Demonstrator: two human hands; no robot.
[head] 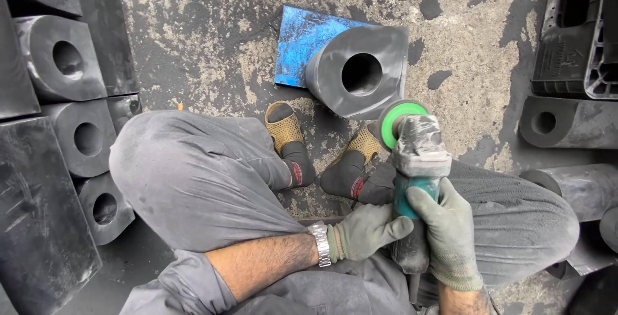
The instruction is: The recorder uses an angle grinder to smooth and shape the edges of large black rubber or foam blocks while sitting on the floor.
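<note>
— Sheet [297,43] of blue, flat on the floor behind the grey holed block [360,70]?

— Yes. Grinder [415,173] sat just in front of that block, green disc [398,122] near its lower edge; right hand [449,230] and left hand [365,230] had gloved fingers wrapped around its body.

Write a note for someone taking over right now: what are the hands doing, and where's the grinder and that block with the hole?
Left hand: gloved, touching the angle grinder low on its body.
Right hand: gloved, wrapped around the grinder's handle.
The green disc sits at the near edge of the dark block, which lies on its side on a blue sheet, hole facing up toward the camera. Whether the disc touches the block, I cannot tell.
More holed blocks are stacked to the left.
Done or left: the picture does not show how much grinding the block has had.
</note>
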